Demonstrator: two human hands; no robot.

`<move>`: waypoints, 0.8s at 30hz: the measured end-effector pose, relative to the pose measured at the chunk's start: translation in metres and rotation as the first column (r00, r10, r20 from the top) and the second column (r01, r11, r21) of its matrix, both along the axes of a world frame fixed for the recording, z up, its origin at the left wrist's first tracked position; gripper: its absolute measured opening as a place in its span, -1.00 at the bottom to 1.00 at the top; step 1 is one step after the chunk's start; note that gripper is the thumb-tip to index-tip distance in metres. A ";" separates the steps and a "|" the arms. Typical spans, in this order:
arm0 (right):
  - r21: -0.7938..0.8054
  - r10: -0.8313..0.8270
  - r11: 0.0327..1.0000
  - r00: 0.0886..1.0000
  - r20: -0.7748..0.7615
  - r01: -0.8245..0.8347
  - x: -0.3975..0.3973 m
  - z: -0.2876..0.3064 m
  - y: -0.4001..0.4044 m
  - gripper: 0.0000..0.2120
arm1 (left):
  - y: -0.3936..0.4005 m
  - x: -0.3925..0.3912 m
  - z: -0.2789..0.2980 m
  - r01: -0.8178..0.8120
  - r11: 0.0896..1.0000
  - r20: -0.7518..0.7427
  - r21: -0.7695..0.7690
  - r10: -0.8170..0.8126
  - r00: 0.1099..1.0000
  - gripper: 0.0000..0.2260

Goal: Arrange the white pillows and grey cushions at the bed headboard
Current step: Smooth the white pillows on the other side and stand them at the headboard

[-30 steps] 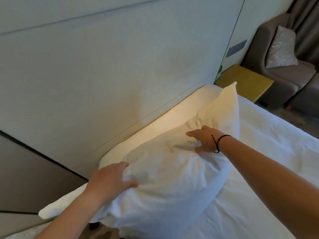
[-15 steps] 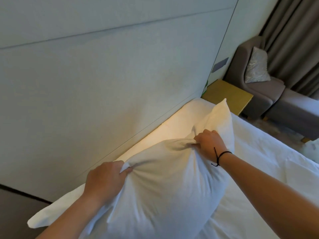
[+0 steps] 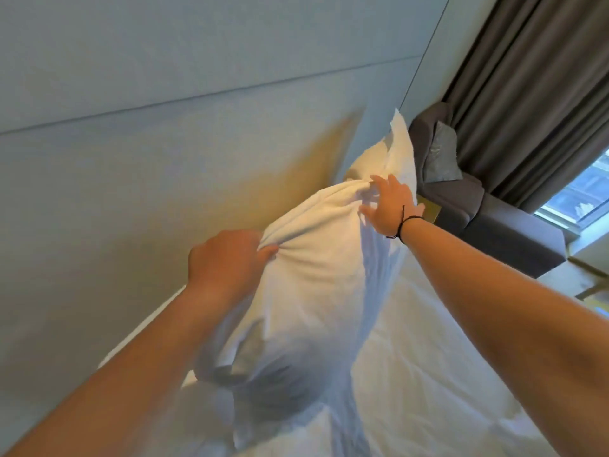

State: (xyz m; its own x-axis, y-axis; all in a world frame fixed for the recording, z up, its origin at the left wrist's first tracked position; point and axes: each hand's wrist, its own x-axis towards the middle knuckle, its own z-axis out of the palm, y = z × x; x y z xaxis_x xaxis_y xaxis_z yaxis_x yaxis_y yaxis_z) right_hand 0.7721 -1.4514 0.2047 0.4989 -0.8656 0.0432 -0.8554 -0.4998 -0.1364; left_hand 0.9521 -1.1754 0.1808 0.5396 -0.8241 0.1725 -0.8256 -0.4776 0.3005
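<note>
The pillow (image 3: 316, 291) is white and soft, with many small wrinkles in its cover. It stands almost on end, lifted above the bed (image 3: 428, 374), and its lower part is blurred and in shadow. Its top edge is gathered into folds between the two hands. One corner points up at the far side, near the headboard (image 3: 164, 176), and this corner looks pale yellow from a warm light. The same warm light falls on the headboard behind the pillow.

The left hand (image 3: 227, 262) is closed in a fist on the top edge of the pillow, with the cloth bunched under the thumb. The right hand (image 3: 390, 207) is further along the same edge. Its fingers are spread and only loosely bent, and they touch the cloth; whether they really pinch it I cannot tell. A thin black band is on the right wrist. The two hands are apart.

Beyond the bed there are a grey armchair (image 3: 487, 219) with a cushion (image 3: 440, 156), and grey curtains (image 3: 540, 94).
</note>
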 end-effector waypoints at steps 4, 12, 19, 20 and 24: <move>0.547 -0.091 0.836 0.994 0.064 0.041 0.024 -0.116 0.070 -0.06 | -0.007 0.008 -0.077 0.074 0.952 -0.271 0.298 0.010 0.962 -0.34; 0.730 -0.307 0.683 0.915 0.262 0.020 0.020 -0.203 0.169 0.04 | 0.025 0.017 -0.148 -0.008 0.964 -0.275 0.264 0.084 0.958 -0.42; 0.729 -0.178 0.683 0.958 0.225 -0.044 -0.002 -0.174 0.175 -0.12 | 0.026 0.041 -0.129 0.007 0.996 -0.165 0.089 0.008 0.986 -0.66; 0.739 -0.180 0.673 0.965 0.191 -0.021 -0.009 -0.174 0.181 -0.13 | 0.030 0.048 -0.126 -0.007 0.998 -0.130 0.060 0.015 0.991 -0.67; 0.760 -0.155 0.641 0.988 -0.004 0.104 -0.042 -0.177 0.197 -0.11 | 0.039 0.059 -0.118 -0.083 0.996 -0.026 0.039 0.084 0.996 -0.66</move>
